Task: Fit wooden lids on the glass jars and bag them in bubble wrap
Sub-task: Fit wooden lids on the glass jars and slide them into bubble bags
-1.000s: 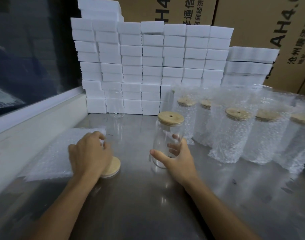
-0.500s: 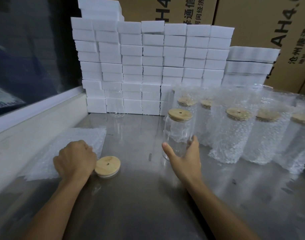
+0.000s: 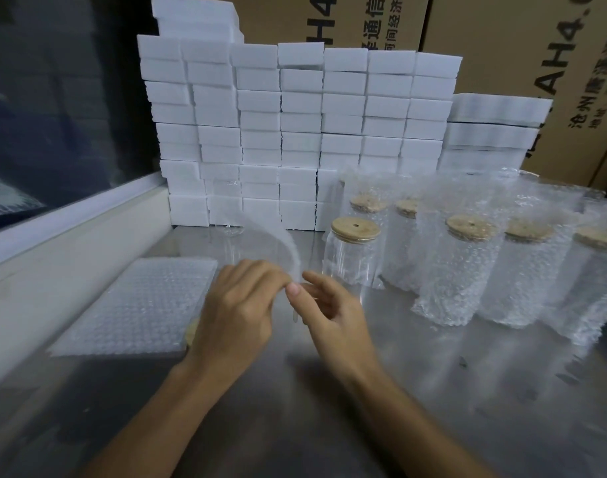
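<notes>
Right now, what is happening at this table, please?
A person is packing glass jars. The left hand pinches a bubble-wrap bag lifted off the pile, and the right hand reaches to open it. One jar with a lid stands unwrapped beside the wrapped jars.

Dim indoor light, motion blur, wide-angle edge bending.

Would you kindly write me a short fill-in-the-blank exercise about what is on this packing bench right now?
1. The bare jar nearest the hands wears a ____ lid.
2. The left hand pinches a single bubble-wrap ____.
3. The flat stack of bubble wrap lies to the ____ of both hands.
4. Behind the jars stands a wall of ____ foam blocks.

Missing words: wooden; bag; left; white
</notes>
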`<state>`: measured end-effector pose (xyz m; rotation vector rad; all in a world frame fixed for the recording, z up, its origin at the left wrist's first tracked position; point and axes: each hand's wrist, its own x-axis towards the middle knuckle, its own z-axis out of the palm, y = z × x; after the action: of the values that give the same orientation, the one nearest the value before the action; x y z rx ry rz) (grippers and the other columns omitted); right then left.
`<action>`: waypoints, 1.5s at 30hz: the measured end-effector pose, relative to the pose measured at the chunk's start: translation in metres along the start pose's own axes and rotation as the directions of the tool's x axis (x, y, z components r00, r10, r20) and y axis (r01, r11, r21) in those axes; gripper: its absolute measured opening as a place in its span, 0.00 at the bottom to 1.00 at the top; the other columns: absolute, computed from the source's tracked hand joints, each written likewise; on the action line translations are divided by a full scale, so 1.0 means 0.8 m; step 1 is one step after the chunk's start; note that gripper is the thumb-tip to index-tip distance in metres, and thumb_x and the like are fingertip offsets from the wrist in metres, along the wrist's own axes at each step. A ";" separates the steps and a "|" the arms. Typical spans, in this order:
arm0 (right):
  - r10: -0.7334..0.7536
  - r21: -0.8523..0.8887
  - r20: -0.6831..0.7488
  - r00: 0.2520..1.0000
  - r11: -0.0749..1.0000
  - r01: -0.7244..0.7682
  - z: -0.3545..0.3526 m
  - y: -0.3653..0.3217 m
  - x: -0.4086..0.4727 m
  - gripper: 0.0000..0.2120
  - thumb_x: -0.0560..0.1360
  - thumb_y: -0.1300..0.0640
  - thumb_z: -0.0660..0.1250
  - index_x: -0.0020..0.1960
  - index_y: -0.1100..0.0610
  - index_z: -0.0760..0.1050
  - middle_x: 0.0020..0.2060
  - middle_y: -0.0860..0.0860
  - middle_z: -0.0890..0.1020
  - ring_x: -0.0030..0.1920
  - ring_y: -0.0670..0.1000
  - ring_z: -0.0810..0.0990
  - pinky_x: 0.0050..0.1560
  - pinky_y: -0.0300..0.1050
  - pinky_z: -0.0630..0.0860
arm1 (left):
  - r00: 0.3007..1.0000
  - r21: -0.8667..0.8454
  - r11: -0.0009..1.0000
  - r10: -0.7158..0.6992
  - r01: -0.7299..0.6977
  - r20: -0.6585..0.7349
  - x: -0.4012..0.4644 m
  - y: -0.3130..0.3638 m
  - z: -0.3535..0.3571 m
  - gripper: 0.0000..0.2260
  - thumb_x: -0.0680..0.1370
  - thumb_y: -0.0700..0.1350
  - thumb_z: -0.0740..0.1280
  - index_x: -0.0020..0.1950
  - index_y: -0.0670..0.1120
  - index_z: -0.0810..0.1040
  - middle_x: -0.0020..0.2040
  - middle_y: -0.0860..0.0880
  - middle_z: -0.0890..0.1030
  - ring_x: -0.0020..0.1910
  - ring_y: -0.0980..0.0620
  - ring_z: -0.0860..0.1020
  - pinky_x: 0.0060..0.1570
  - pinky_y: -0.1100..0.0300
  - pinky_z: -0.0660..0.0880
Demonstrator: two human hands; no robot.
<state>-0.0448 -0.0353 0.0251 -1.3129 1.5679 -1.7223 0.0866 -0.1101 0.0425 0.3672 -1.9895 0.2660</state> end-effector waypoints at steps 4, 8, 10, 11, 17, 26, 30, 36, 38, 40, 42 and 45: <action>0.093 0.136 -0.067 0.993 0.987 -0.083 -0.006 -0.007 0.005 0.41 0.59 0.31 0.73 0.67 0.51 0.75 0.54 0.48 0.85 0.54 0.43 0.84 0.57 0.45 0.81 | 0.990 -0.039 0.997 0.074 -0.070 0.118 -0.004 -0.003 0.003 0.10 0.69 0.28 0.64 0.37 0.41 0.79 0.40 0.46 0.79 0.39 0.44 0.77 0.36 0.48 0.72; 0.179 0.094 -0.042 0.983 0.980 -0.174 -0.008 -0.014 0.003 0.34 0.69 0.44 0.78 0.71 0.54 0.72 0.58 0.58 0.83 0.57 0.47 0.84 0.62 0.49 0.80 | 0.985 -0.067 0.994 0.099 -0.090 0.139 -0.001 0.001 0.002 0.11 0.71 0.32 0.60 0.32 0.42 0.77 0.36 0.47 0.77 0.36 0.45 0.76 0.33 0.50 0.72; 0.181 0.140 0.041 0.983 0.973 -0.185 -0.009 -0.014 0.001 0.39 0.69 0.47 0.79 0.75 0.55 0.68 0.60 0.59 0.82 0.59 0.49 0.83 0.63 0.48 0.79 | 0.984 -0.073 0.993 0.103 -0.094 0.145 0.002 0.005 0.001 0.10 0.69 0.30 0.64 0.31 0.42 0.77 0.37 0.46 0.78 0.37 0.45 0.76 0.31 0.52 0.73; 0.166 0.181 0.095 0.982 0.967 -0.181 -0.010 -0.017 0.000 0.41 0.68 0.48 0.80 0.75 0.56 0.66 0.61 0.58 0.82 0.59 0.48 0.83 0.61 0.45 0.80 | 0.982 -0.079 0.993 0.103 -0.091 0.159 0.001 0.006 0.000 0.09 0.67 0.28 0.67 0.33 0.41 0.78 0.41 0.45 0.81 0.39 0.45 0.78 0.31 0.53 0.74; -0.047 0.220 0.189 0.981 0.975 0.005 -0.001 -0.016 -0.005 0.13 0.76 0.64 0.73 0.46 0.45 0.85 0.41 0.49 0.86 0.46 0.46 0.86 0.48 0.40 0.82 | 0.948 -0.127 0.988 -0.042 0.086 0.315 -0.002 0.011 -0.003 0.26 0.70 0.36 0.67 0.68 0.48 0.77 0.55 0.48 0.81 0.47 0.49 0.81 0.36 0.57 0.79; 0.098 0.287 -0.186 0.978 0.957 -0.041 -0.012 -0.013 0.011 0.07 0.82 0.60 0.66 0.48 0.59 0.81 0.34 0.49 0.86 0.34 0.46 0.86 0.33 0.33 0.76 | 0.965 0.068 0.993 0.074 -0.094 0.252 0.006 0.011 -0.004 0.12 0.67 0.37 0.59 0.24 0.47 0.70 0.57 0.56 0.83 0.41 0.47 0.77 0.31 0.59 0.65; 0.079 0.294 -0.259 0.963 0.956 0.001 -0.017 -0.020 0.011 0.07 0.81 0.60 0.68 0.48 0.62 0.81 0.36 0.52 0.87 0.33 0.47 0.85 0.31 0.33 0.75 | 0.981 0.156 0.987 -0.003 -0.028 0.195 0.005 0.001 -0.006 0.12 0.68 0.35 0.61 0.25 0.45 0.71 0.55 0.49 0.84 0.44 0.44 0.79 0.38 0.53 0.66; 0.082 0.218 -0.207 0.975 0.975 -0.036 -0.015 -0.015 0.012 0.12 0.81 0.60 0.67 0.40 0.59 0.83 0.35 0.52 0.87 0.32 0.46 0.83 0.32 0.32 0.74 | 0.904 0.379 0.897 -0.340 0.228 0.260 -0.006 -0.022 -0.004 0.11 0.64 0.30 0.72 0.32 0.45 0.78 0.65 0.42 0.77 0.58 0.39 0.73 0.45 0.49 0.60; 0.111 0.194 -0.174 0.979 0.978 -0.076 -0.013 -0.010 0.014 0.13 0.81 0.60 0.66 0.39 0.58 0.82 0.34 0.50 0.87 0.31 0.45 0.83 0.31 0.32 0.73 | 0.855 0.441 0.849 -0.438 0.291 0.277 -0.011 -0.025 -0.002 0.11 0.64 0.31 0.74 0.40 0.46 0.83 0.68 0.42 0.75 0.62 0.40 0.72 0.50 0.47 0.59; 0.152 0.171 -0.148 0.977 0.977 -0.126 -0.012 -0.005 0.014 0.12 0.81 0.60 0.67 0.38 0.57 0.82 0.32 0.49 0.86 0.30 0.44 0.82 0.30 0.33 0.73 | 0.841 0.438 0.838 -0.468 0.324 0.272 -0.014 -0.024 0.000 0.11 0.68 0.34 0.73 0.48 0.45 0.84 0.68 0.42 0.74 0.63 0.41 0.72 0.54 0.45 0.59; 0.187 0.169 -0.124 0.974 0.972 -0.165 -0.010 0.000 0.013 0.10 0.79 0.61 0.69 0.39 0.58 0.81 0.30 0.49 0.85 0.29 0.43 0.81 0.30 0.33 0.73 | 0.856 0.335 0.876 -0.442 0.347 0.268 -0.014 -0.019 0.003 0.09 0.74 0.39 0.69 0.53 0.46 0.83 0.64 0.45 0.77 0.60 0.43 0.75 0.54 0.47 0.61; 0.195 0.162 -0.085 0.977 0.970 -0.179 -0.005 0.005 0.009 0.08 0.77 0.63 0.73 0.39 0.60 0.81 0.30 0.51 0.84 0.29 0.42 0.80 0.31 0.32 0.73 | 0.844 0.004 0.891 -0.432 0.454 0.317 -0.012 0.002 0.011 0.10 0.77 0.49 0.62 0.53 0.49 0.81 0.51 0.55 0.81 0.47 0.53 0.79 0.52 0.53 0.67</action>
<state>-0.0521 -0.0403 0.0237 -0.9848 1.5251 -1.7735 0.0826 -0.1099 0.0300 0.8532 -2.1417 -0.1713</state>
